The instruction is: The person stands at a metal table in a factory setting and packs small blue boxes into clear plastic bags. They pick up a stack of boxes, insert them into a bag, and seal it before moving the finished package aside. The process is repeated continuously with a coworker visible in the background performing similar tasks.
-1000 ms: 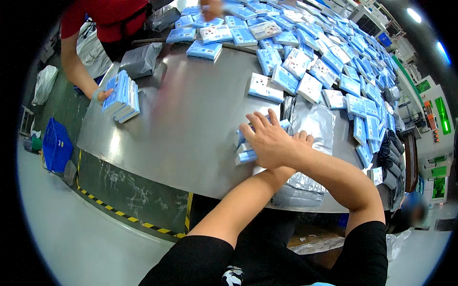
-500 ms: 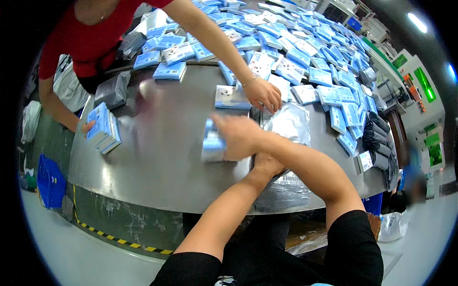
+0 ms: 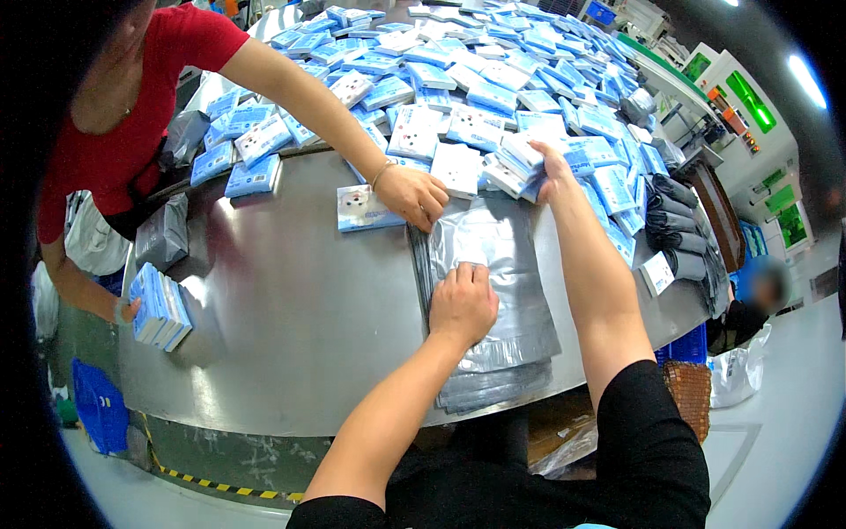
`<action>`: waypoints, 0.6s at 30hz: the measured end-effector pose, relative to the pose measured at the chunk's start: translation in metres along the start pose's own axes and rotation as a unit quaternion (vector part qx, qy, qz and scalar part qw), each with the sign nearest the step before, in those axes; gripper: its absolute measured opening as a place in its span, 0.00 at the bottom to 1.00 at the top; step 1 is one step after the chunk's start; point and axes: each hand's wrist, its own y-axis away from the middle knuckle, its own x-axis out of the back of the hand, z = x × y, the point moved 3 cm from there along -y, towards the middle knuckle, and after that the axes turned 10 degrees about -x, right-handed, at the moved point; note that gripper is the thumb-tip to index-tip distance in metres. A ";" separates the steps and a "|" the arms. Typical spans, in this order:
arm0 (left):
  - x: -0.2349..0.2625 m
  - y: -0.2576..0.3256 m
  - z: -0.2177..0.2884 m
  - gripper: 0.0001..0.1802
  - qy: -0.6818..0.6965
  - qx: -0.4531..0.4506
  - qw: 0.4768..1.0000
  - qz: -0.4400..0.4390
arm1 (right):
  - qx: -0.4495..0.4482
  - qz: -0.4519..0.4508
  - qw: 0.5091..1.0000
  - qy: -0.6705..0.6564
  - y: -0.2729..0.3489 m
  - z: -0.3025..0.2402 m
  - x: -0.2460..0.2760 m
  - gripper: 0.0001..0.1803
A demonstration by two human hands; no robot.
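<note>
My left hand (image 3: 462,304) presses on the top of a stack of grey plastic bags (image 3: 502,264) lying on the metal table (image 3: 291,335). My right hand (image 3: 553,167) reaches forward and grips a small stack of blue-and-white flat boxes (image 3: 522,160) at the edge of a big heap of such boxes (image 3: 476,79). A co-worker in a red top reaches across from the left; that person's hand (image 3: 412,196) touches the far edge of the bags, beside a single box (image 3: 359,208).
The co-worker's other hand holds a stack of boxes (image 3: 159,307) upright at the table's left rim. Dark grey bundles (image 3: 679,231) lie at the right edge. A blue crate (image 3: 99,410) stands on the floor at left.
My hands have parted: the right one moved forward to the heap and took boxes, the left one settled on the bags. The co-worker's arm came in over the table.
</note>
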 end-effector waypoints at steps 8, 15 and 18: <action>0.005 0.005 -0.003 0.12 0.019 0.029 0.999 -0.031 | -0.001 0.004 0.982 0.189 -0.029 -0.012 -0.053 0.45; 0.007 0.004 -0.005 0.12 0.004 0.027 0.999 -0.022 | 0.022 -0.067 0.997 0.018 -0.077 0.004 -0.066 0.23; 0.000 -0.006 0.006 0.12 0.024 0.005 1.000 -0.008 | 0.071 -0.126 0.985 -0.096 -0.098 -0.002 -0.029 0.18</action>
